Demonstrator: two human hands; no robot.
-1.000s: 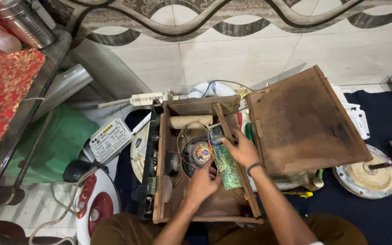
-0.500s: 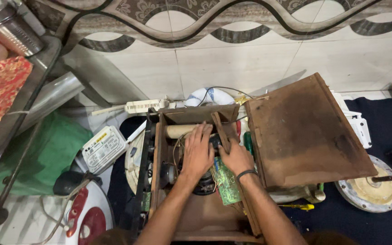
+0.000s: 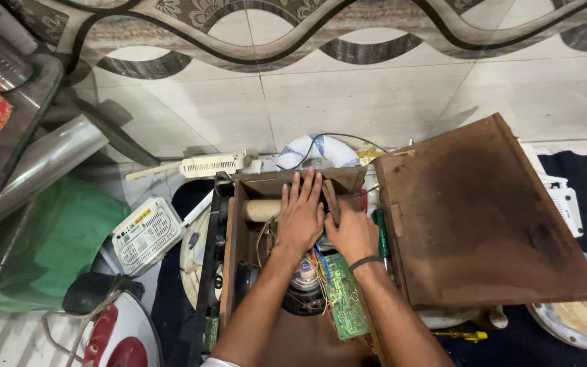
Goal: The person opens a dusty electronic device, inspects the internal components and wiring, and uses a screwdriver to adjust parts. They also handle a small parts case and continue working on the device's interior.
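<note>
Reaching into an open wooden box (image 3: 239, 272), two bare hands are seen from above. The left hand (image 3: 301, 216) is laid flat on the parts at the far end of the box, palm down, with its fingers (image 3: 306, 183) stretched out long and a little spread. Nothing is gripped by it. The right hand (image 3: 350, 230) is set just beside it, to the right, and the two hands are touching at the sides. Its fingers are pushed down against a slanted wooden strip (image 3: 331, 197), and they are partly hidden, so it cannot be told if anything is pinched there. A dark band (image 3: 365, 261) is worn on the right wrist.

Inside the box, a green circuit board (image 3: 345, 298) with coloured wires is seen near the right wrist. A round dark part (image 3: 304, 285) is placed between the two arms. A pale roll (image 3: 262, 209) is lying just left of the left hand.

A big brown wooden lid (image 3: 484, 217) is leaned to the right of the box. A green-handled screwdriver (image 3: 380, 228) is tucked between the box and the lid. To the left, a white box with vents (image 3: 145, 234) is laid on the floor, next to a green cloth (image 3: 42, 251). A white power strip (image 3: 210, 164) is set beyond the box, by the tiled wall (image 3: 375, 95).
</note>
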